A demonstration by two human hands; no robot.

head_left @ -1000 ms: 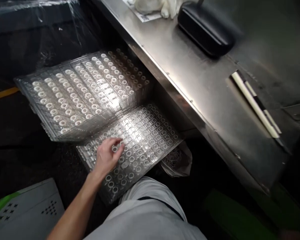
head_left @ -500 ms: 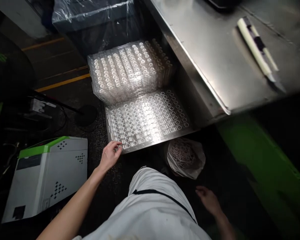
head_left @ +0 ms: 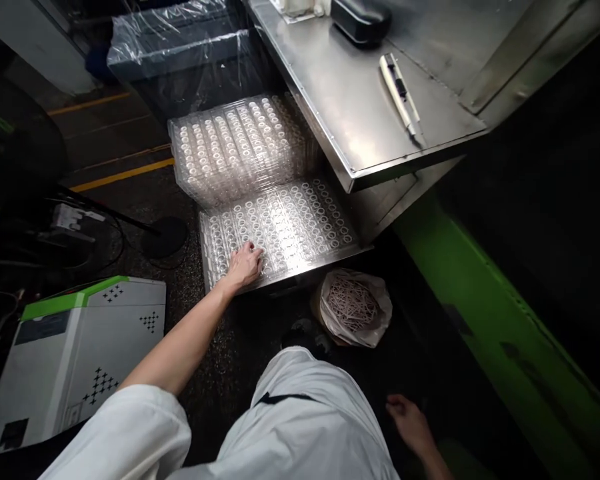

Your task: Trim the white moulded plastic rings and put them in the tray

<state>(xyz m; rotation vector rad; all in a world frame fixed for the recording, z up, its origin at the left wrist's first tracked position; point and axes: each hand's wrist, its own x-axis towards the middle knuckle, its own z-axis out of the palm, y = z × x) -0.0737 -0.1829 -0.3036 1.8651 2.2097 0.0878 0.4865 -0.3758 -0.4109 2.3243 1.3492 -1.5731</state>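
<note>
A clear plastic tray with rows of small ring-shaped pieces lies on a low metal shelf. Over its near left part is my left hand, fingers bent and apart, at the tray's surface; no piece shows lifted in it. Behind stands a stack of similar clear trays. My right hand hangs low at the right, away from everything, its fingers curled and dim, so I cannot tell if it holds anything.
A metal table juts out at upper right, bearing a cutter and a black case. Below the shelf sits a bag of thin sticks. A grey-green machine stands left, a plastic-lined bin behind.
My left hand has moved forward and right, from the tray's near left corner onto the tray. The view has shifted, showing more of the table. My right hand stays low.
</note>
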